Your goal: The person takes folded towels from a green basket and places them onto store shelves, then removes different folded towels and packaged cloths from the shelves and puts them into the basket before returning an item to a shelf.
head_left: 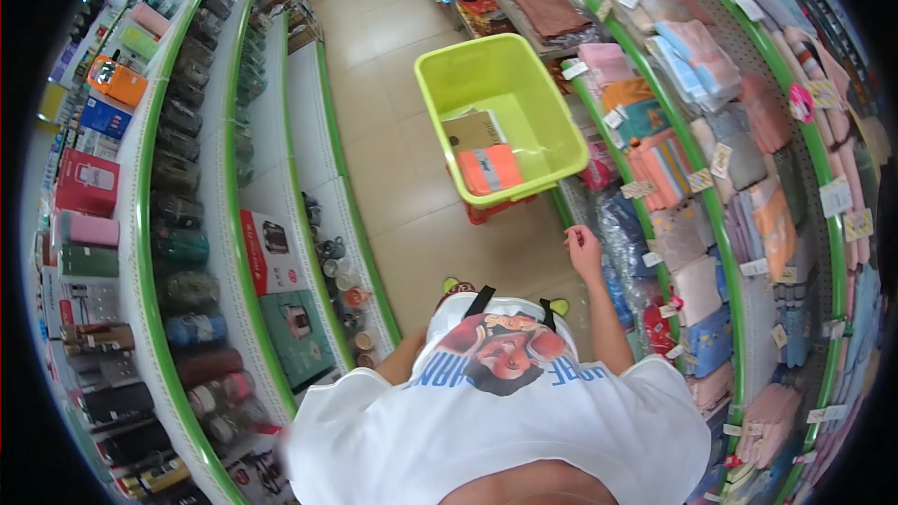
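My right hand (582, 248) hangs in the aisle by the right-hand shelves, its fingers loosely curled and nothing visible in them. It is apart from the towels beside it. My left forearm (404, 355) shows at the left of my shirt, but the hand itself is hidden. Ahead of me stands a lime-green shopping basket (500, 194) with something red beneath it, and neither hand touches it. Inside lie a folded orange towel (500, 171) with a grey band and a flat brown item (477, 129).
Shelves of folded towels (687, 234) line the right side, with plastic-wrapped goods (625, 234) low down. The left shelves (192, 243) hold jars, bottles and boxes. Tiled floor (383, 65) runs between them, past a rack of packaged goods (468, 0).
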Available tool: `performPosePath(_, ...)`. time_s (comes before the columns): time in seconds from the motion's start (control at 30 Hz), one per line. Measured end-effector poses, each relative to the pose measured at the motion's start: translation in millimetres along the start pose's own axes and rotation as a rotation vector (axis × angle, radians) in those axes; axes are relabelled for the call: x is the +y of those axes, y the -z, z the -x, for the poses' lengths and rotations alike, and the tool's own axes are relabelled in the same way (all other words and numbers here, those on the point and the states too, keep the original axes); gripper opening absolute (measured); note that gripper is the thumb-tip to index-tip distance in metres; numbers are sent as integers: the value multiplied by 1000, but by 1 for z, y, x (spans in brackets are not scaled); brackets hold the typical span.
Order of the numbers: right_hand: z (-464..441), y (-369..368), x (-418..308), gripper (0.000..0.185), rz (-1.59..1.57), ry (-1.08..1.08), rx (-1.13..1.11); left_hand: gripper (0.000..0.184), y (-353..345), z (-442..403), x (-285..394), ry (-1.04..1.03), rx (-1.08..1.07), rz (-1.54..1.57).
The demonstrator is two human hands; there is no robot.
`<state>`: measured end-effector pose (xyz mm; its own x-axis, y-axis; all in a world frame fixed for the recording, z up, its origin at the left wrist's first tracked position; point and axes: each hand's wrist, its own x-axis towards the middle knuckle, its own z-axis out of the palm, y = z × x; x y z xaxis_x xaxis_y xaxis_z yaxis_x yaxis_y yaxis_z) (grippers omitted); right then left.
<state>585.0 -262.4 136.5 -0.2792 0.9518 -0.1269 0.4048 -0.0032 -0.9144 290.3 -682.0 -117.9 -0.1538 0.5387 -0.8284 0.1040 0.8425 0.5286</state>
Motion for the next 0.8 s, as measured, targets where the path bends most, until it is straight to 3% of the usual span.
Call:
performPosePath(0.03, -5, -22, 1, 13, 1, 5, -23, 28, 23, -10, 2, -17, 13, 23)
performPosePath(0.07, -10, -38, 7, 14, 1, 7, -43, 27, 53, 6, 39, 91, 125, -233)
performPosePath(0.1, -11, -53, 9, 16, 4, 3, -59, 25, 84, 13, 57, 144, 26, 174)
performPosePath(0.17, -17, -74, -8, 14, 50, -23, -27, 22, 131, 22, 98, 194, 160, 373)
performPosePath(0.37, -75, -102, -25, 13, 116, -84, 153, 32, 223, -19, 165, 153, 188, 252)
performPosePath(0.47, -123, -116, -34, 12, 13, -90, 80, 39, 234, -29, 217, 98, 181, 298)
performPosePath(0.57, -169, -145, -6, 24, -173, -62, 36, 40, 230, -37, 263, -152, 285, 242)
performPosePath(0.63, -188, -148, -36, 31, -218, -174, -57, 36, 222, -21, 302, -286, 363, 178)
performPosePath(0.73, -229, -172, -25, 32, -279, -407, -242, 27, 217, -14, 409, -525, 478, -27)
performPosePath(0.8, -250, -191, 13, 39, -110, -454, -288, 20, 216, -8, 479, -606, 505, -142)
